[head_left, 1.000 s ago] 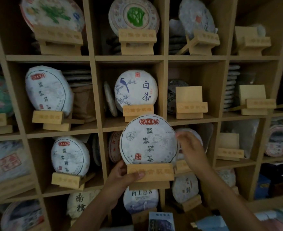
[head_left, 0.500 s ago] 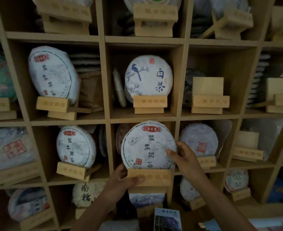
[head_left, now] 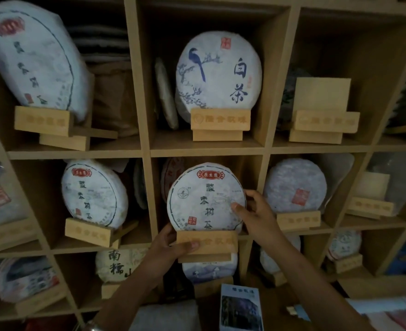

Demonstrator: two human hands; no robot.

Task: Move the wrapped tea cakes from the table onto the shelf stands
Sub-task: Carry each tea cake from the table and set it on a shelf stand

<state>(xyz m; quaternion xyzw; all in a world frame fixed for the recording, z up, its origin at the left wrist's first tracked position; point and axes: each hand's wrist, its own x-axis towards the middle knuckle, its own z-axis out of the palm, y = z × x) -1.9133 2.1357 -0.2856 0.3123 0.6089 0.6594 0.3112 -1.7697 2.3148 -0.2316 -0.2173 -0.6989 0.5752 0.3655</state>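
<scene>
A round tea cake in white paper with a red label and dark characters sits upright on a wooden stand at the mouth of the middle cubby of the shelf. My left hand grips the stand's left end, thumb across its front. My right hand holds the cake's right rim, thumb on its face and fingers behind. Stand and cake are at the cubby's front edge; whether the stand rests on the board is hidden.
Neighbouring cubbies hold wrapped cakes on stands: a bird-print cake above, a matching cake to the left, a pale cake to the right. An empty stand stands upper right, another empty stand far right. A small box sits below.
The view has closed in on the shelf and tilted down. The cake on its stand has moved in toward the middle cubby, both hands keeping their hold; my right thumb slid lower on the cake's face.
</scene>
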